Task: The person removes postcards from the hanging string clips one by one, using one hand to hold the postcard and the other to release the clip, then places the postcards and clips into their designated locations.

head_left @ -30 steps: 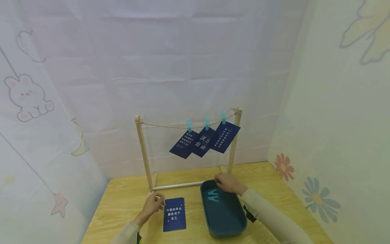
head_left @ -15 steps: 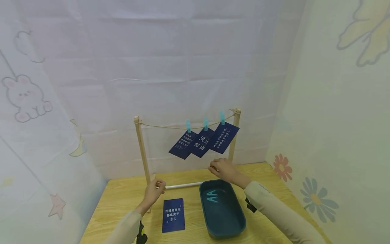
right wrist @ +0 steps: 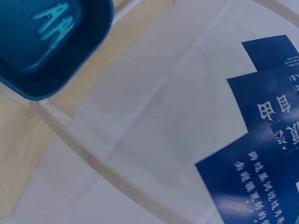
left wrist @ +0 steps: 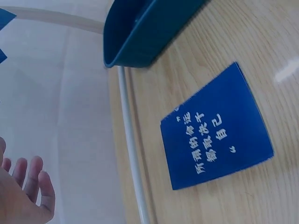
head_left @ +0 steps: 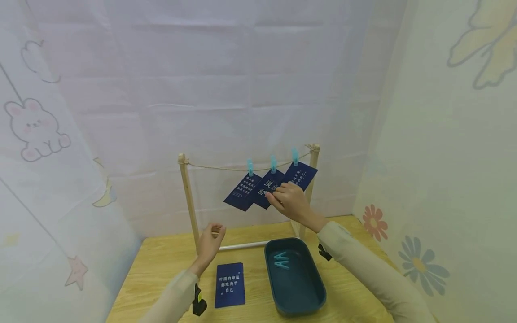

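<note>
Three dark blue cards with white writing hang overlapping from a string, the left card (head_left: 240, 194), the middle card (head_left: 264, 181) and the right card (head_left: 308, 172). A light blue clothespin (head_left: 295, 157) pins the right one; two more pin the others. My right hand (head_left: 291, 202) is raised at the cards with bent fingers, covering parts of the middle and right ones in the head view. Nothing shows in it. Over the table, my left hand (head_left: 210, 242) has loosely curled fingers and no object. A blue card (left wrist: 217, 130) lies flat on the table below it.
A dark teal tray (head_left: 296, 291) with two clothespins (head_left: 281, 260) stands right of the flat card. The string runs between wooden posts (head_left: 188, 202), joined low down by a white rod (head_left: 246, 245). Fabric walls (head_left: 222, 80) enclose the back and sides.
My right hand has risen from the tray's far end to the hanging cards. The left hand has moved up and slightly right, away from the flat card. Cards and tray stay put.
</note>
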Available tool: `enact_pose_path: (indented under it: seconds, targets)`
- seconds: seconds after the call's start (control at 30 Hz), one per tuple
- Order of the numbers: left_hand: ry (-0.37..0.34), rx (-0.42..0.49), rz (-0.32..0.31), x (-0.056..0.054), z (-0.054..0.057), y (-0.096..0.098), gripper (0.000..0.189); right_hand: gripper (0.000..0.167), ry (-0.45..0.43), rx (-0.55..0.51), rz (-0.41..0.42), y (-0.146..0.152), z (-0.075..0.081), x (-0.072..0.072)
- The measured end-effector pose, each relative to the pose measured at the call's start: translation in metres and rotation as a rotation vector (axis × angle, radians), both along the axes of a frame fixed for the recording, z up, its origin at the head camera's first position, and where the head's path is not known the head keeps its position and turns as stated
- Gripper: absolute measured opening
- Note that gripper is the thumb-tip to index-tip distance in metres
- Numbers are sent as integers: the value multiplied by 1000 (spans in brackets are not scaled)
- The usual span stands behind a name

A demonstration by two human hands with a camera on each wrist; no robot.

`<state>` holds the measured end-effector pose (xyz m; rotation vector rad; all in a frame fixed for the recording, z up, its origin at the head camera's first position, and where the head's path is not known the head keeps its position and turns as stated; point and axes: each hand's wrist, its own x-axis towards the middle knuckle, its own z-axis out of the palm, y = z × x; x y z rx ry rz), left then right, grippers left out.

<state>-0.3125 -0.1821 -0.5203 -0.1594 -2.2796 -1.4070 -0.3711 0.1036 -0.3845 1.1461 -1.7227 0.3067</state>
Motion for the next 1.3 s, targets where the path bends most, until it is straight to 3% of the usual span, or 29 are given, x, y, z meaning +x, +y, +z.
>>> enact_pose_path:
  seconds: [0.2,0.43,0.57,0.9,1.13,1.3]
  targets:
    - [57,62,-28,-7,15,12,25,56,30,-17,3,-11,30,-4]
    - [-62,92,-26,-12,32,20,45,39,23,-61,-3,-23,51,-8]
    - [-65,96,-24,-14,41,23,52,31,-15,-31,-34,-26,59,-11]
    - [-42,100,-9,-21,49,26,53,49,-198,9,-131,-40,76,-18]
    - [-38,116,14,-25,51,31,55,52,-397,68,-248,-48,75,-18]
    - [-38,143,30,-22,51,33,53,53,-519,71,-267,-51,71,-16]
